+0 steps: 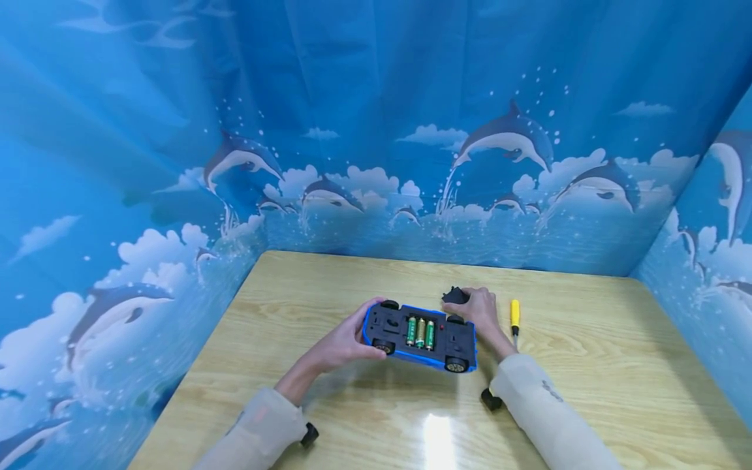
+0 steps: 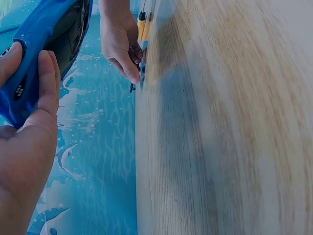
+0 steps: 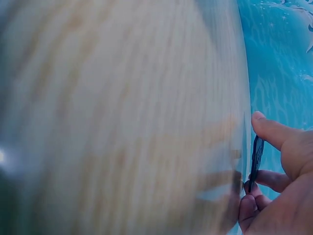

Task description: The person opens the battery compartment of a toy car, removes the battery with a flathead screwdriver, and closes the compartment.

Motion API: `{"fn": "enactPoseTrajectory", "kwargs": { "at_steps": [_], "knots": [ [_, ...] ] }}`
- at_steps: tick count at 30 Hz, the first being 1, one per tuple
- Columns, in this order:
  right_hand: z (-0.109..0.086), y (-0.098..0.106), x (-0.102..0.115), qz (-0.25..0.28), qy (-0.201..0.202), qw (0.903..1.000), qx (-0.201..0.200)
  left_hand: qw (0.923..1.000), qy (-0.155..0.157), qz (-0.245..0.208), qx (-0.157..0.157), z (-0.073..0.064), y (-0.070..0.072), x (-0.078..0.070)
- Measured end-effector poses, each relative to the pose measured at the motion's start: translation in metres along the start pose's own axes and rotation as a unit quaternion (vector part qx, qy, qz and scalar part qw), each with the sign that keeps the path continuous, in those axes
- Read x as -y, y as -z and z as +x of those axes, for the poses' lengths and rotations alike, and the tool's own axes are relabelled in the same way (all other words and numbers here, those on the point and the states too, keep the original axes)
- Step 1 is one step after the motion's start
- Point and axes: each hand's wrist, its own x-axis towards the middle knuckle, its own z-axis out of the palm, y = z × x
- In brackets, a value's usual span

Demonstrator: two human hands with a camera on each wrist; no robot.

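Note:
My left hand (image 1: 350, 337) grips one end of a blue toy car (image 1: 384, 323), thumb on one side and fingers on the other. The car's black underside faces the head camera, and its battery compartment lies uncovered with green batteries (image 1: 421, 333) side by side in it. In the left wrist view the car's blue body (image 2: 29, 73) shows between thumb and fingers. Beyond the car, my right hand (image 1: 483, 312) pinches a thin black battery cover (image 1: 455, 296) close over the table. The right wrist view shows this cover (image 3: 256, 159) edge-on between thumb and fingers.
A screwdriver with a yellow handle (image 1: 515, 313) lies on the wooden table (image 1: 587, 339), right of the right hand. Blue curtains (image 1: 376, 117) printed with dolphins stand behind the table and along its sides.

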Motion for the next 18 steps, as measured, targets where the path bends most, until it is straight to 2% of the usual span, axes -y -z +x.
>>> {"fn": "enactPoseTrajectory", "kwargs": {
  "at_steps": [5,18],
  "knots": [
    [0.0013,-0.0008,-0.0016,0.0,-0.003,1.0,0.005,1.0,0.004,-0.006,-0.003,0.0006,-0.0007,-0.0003],
    [0.0028,-0.0003,0.0001,-0.068,0.019,0.9973,0.017,0.9999,0.007,0.001,-0.011,0.0011,-0.0023,-0.0004]
  ]
}}
